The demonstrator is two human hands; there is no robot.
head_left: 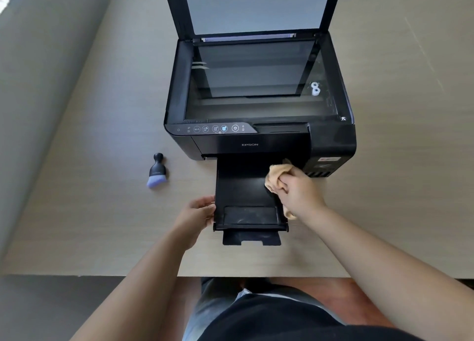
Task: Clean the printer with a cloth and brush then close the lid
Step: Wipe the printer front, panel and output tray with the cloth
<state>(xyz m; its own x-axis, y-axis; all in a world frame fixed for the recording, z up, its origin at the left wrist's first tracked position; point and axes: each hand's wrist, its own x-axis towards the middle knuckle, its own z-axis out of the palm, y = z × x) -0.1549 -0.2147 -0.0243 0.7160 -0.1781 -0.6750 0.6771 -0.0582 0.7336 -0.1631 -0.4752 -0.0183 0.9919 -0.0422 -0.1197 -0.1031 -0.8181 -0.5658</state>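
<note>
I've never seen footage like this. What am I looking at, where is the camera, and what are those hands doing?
There is one picture, taken by a camera worn on a person's head, looking down at their own arms. No robot is involved. On a pale wooden table sits a black printer with its scanner lid raised. The right hand holds a tan cloth bunched against the pulled-out paper tray. The left hand rests on the tray's left edge. A small brush with purple bristles lies untouched on the table, left of the printer.
</note>
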